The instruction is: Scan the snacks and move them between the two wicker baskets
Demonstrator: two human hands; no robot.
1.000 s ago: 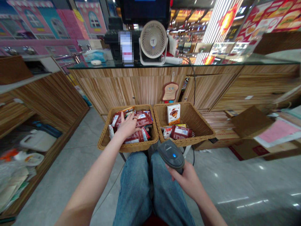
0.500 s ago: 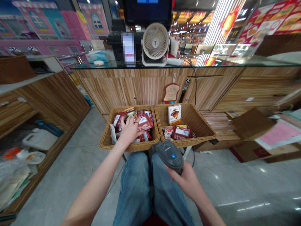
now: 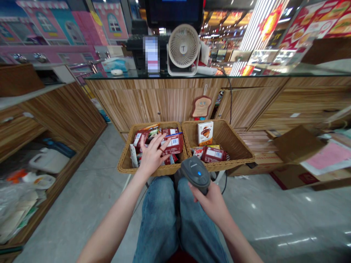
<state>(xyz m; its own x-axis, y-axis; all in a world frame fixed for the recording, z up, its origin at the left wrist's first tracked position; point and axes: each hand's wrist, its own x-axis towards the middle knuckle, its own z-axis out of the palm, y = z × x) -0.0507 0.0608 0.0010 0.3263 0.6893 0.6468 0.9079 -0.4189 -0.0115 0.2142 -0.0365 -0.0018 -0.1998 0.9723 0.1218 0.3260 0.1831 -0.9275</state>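
My left hand (image 3: 153, 153) is over the left wicker basket (image 3: 122, 160), fingers spread, its fingertips touching a dark red packet (image 3: 175, 143) with a white barcode label. More red and coloured packets lie under and around it. My right hand (image 3: 210, 199) is closed round the handle of a dark grey barcode scanner (image 3: 196, 173) with a lit blue light, held above my right knee. The right wicker basket (image 3: 241, 153) holds a white and orange box (image 3: 205, 133) standing upright and another dark red packet (image 3: 215, 154) lying beside smaller ones.
Ahead stands a wooden counter (image 3: 142, 102) with a glass top, carrying a white fan (image 3: 183, 47), a monitor (image 3: 174, 12) and a phone-like screen. Opened cardboard boxes (image 3: 293, 175) are at right. A shelf with bottles is at left.
My left hand has shifted slightly right and spread its fingers wider. The red packet near its fingertips has turned, and a blue edge shows above it. The scanner has moved slightly up and left.
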